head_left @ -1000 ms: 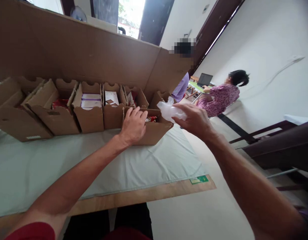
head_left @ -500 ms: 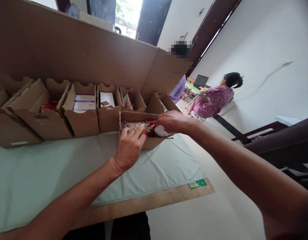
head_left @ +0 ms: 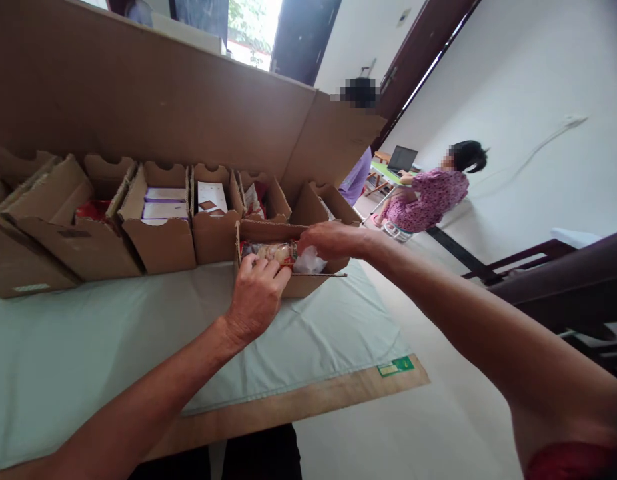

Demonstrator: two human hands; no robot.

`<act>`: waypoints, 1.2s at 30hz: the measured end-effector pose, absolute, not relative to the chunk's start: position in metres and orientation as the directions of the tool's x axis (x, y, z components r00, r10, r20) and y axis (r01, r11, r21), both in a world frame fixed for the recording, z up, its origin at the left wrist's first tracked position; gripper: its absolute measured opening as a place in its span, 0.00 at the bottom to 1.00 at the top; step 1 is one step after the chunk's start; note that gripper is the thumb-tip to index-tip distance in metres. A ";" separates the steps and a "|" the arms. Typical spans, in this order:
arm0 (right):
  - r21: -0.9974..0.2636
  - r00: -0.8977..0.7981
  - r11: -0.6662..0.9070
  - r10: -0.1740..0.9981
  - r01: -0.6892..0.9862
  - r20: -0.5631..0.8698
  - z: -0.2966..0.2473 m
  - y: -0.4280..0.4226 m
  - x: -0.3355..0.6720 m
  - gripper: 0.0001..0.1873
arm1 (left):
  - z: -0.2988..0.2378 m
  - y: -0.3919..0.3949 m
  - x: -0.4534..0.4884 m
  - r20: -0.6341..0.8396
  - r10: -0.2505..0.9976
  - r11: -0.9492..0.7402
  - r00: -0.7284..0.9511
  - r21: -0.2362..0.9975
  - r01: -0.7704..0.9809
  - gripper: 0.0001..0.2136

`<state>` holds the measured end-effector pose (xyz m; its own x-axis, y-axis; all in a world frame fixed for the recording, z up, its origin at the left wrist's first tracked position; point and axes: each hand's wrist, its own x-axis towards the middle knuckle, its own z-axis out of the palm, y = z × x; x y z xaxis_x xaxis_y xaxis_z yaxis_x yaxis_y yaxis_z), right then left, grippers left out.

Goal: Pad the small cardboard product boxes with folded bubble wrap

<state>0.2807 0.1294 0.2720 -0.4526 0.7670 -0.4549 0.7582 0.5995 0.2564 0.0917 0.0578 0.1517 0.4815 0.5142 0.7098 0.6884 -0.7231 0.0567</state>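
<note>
A low open cardboard box [head_left: 308, 288] stands on the pale green cloth, holding a clear-and-red food packet [head_left: 275, 253] with pale round pieces inside. My left hand [head_left: 258, 290] reaches over the box's front wall from outside. Its curled fingers close on the front edge of the packet. My right hand [head_left: 328, 240] dips into the box from the right, fingers bent downward and partly hidden. Just beneath it is a crumpled whitish plastic bag [head_left: 311, 261], which its closed fingers seem to grip. The right end of the packet is covered by this hand.
Behind stands a row of open cardboard bins [head_left: 168, 243] with white-and-purple boxes [head_left: 164, 210], a white carton [head_left: 211, 198] and red packets. A tall cardboard panel [head_left: 188, 107] rises behind them. A person [head_left: 425, 190] sits at a laptop; another is partly hidden by the panel.
My right hand has shifted left inside the box, and the plastic bag has moved left with it. The red end of the packet is now more covered. My left hand stays nearly still.
</note>
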 end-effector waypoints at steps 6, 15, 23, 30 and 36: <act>0.239 -0.414 0.570 0.773 0.786 -0.480 0.248 0.132 0.287 0.30 | 0.154 0.057 0.090 0.684 0.529 -0.726 0.502 0.059 0.685 0.10; 0.019 -0.425 0.511 0.734 0.859 -0.530 0.222 0.139 0.292 0.28 | 0.154 0.062 0.090 0.665 0.540 -0.733 0.517 0.068 0.677 0.09; 0.316 -0.350 0.517 0.818 0.796 -0.457 0.233 0.127 0.294 0.24 | 0.155 0.064 0.091 0.646 0.574 -0.719 0.503 0.105 0.687 0.11; 0.217 -0.293 0.499 0.750 0.839 -0.593 0.234 0.131 0.294 0.25 | 0.156 0.063 0.092 0.643 0.583 -0.711 0.497 0.108 0.695 0.10; 0.117 -0.305 0.496 0.685 0.860 -0.662 0.218 0.142 0.288 0.24 | 0.157 0.064 0.092 0.634 0.581 -0.712 0.510 0.091 0.697 0.11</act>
<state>0.2883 0.1424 0.2177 -0.3050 0.6849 -0.6617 0.8601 0.4965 0.1175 0.0916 0.0643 0.1568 0.5101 0.5808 0.6344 0.6965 -0.7117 0.0914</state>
